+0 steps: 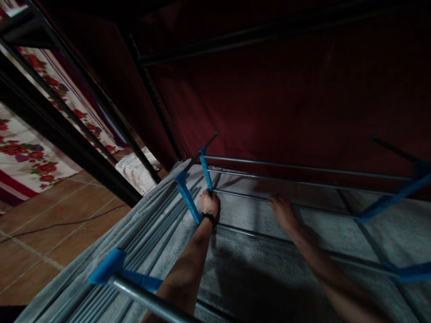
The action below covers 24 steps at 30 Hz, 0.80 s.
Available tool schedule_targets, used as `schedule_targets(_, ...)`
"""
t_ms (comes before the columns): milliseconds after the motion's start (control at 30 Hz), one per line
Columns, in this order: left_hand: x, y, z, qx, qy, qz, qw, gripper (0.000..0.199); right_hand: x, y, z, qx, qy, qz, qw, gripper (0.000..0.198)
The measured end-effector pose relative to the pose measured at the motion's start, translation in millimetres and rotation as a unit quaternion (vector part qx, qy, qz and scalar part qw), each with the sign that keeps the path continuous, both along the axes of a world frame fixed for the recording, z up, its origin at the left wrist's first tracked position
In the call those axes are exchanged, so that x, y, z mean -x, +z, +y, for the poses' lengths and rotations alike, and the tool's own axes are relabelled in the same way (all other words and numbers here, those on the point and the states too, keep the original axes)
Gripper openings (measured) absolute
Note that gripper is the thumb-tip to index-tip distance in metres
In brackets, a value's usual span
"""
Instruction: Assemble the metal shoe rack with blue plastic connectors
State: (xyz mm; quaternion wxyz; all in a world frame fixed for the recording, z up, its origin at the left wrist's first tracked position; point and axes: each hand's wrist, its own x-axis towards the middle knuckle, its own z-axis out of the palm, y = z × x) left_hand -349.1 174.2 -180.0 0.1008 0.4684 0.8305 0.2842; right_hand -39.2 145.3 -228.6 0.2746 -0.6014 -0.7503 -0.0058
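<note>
Two hands work apart: left hand [208, 204] clamped on one rod [242, 194] at the blue bracket [205, 172], right hand [282, 211] lying open on the rod (four parallel rods visible).

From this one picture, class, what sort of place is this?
Probably a room at home: a tiled floor, flowered cloth, and both hands on a metal rack with blue joints, over a grey towel.

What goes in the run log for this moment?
left hand: grips rod at blue bracket | right hand: on same rod | grey mat beneath
</note>
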Motion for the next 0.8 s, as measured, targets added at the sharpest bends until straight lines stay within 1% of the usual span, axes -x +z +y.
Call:
schedule_targets(100, -0.1, -0.3, -0.9, -0.006, -0.004, 0.004, 1.000, 0.028, -0.4, -1.5, 1.0, -0.005, 0.003, 0.008, 1.000, 0.020)
schedule_targets(233, 0.6, -1.1, -0.9, -0.017, -0.026, 0.007, 0.999, 0.025, -2.0, -3.9, 1.7, -0.010, 0.009, 0.013, 1.000, 0.021)
schedule_targets(600, -4.5, -1.6, -1.2, -0.023, -0.028, 0.013, 0.999, 0.022, -4.5, -2.0, -1.5, -0.023, 0.010, 0.031, 0.999, 0.021)
schedule_targets(800, -15.9, -3.9, 0.2, -0.051, -0.021, -0.009, 0.998, 0.013, -18.0, 2.5, -10.1, -0.020, 0.011, 0.057, 0.998, 0.021)
